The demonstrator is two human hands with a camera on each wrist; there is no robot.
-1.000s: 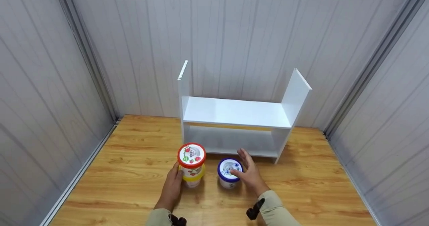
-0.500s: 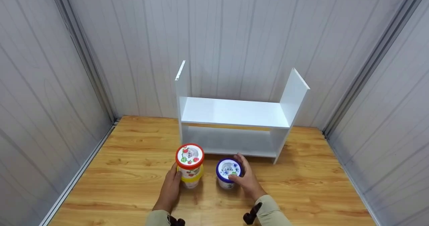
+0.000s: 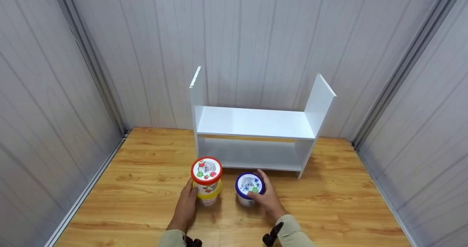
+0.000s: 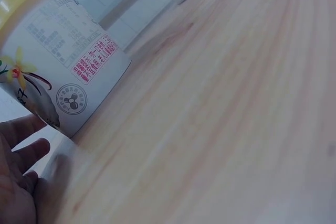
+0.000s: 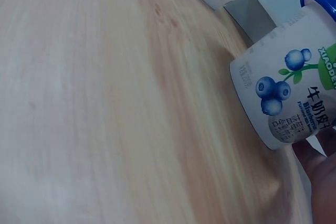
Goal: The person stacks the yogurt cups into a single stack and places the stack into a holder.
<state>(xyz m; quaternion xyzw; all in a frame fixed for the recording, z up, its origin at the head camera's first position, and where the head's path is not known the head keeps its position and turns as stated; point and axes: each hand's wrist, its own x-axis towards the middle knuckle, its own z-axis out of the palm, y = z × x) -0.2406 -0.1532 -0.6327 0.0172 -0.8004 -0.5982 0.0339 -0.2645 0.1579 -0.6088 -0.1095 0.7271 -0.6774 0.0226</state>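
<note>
Two paper food tubs are stacked upright on the wooden table. A red-lidded tub (image 3: 206, 171) with strawberry prints sits on a yellow-lidded tub (image 3: 209, 202). My left hand (image 3: 185, 205) holds the stack from the left, thumb in front near the joint; its lower fingers lie loose beside the yellow-lidded tub (image 4: 65, 51) in the left wrist view. To the right stands a blue-lidded tub (image 3: 249, 184) with blueberry prints. My right hand (image 3: 271, 200) grips it from its right side, thumb at the lid's front edge and fingers behind. The tub (image 5: 283, 82) hides some fingertips in the right wrist view.
Behind the tubs stands a white two-tier shelf (image 3: 256, 122) with upright side panels. Pale panelled walls (image 3: 234, 38) enclose the wooden table (image 3: 146, 173) at the back and both sides.
My right hand has closed in on the blue-lidded tub, its fingers drawing from spread to curled at the far side. The left hand and the stack have hardly moved.
</note>
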